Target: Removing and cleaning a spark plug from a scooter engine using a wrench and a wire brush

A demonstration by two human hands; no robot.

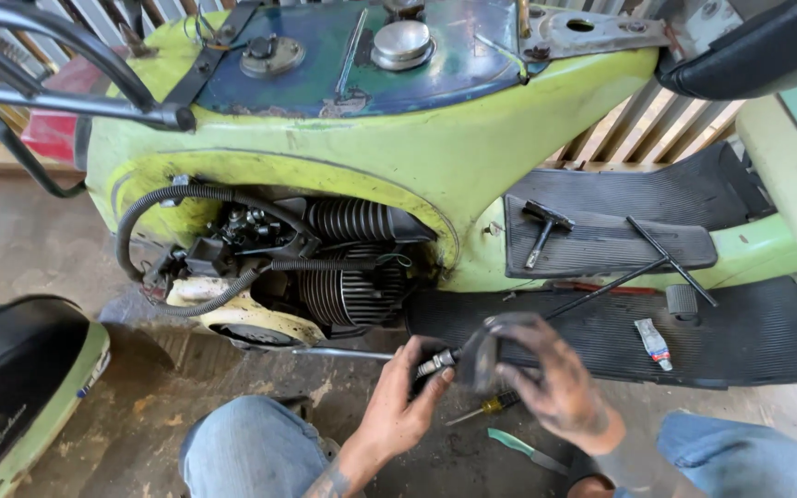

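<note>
My left hand (400,406) grips a small metal cylindrical part (435,363) at its fingertips. My right hand (555,387), greasy and motion-blurred, holds a dark angular part (486,346) right next to that metal piece. Both hands hover low in front of a light green scooter (417,157), just below its exposed finned engine (348,277). A yellow-handled screwdriver (486,406) lies on the ground under my hands.
A black hammer (543,226) and a T-handle wrench (671,258) lie on the scooter's ribbed black floor mat (740,332), beside a small tube (654,339). A teal-handled tool (523,449) lies on the concrete. A detached green side panel (20,387) sits at left.
</note>
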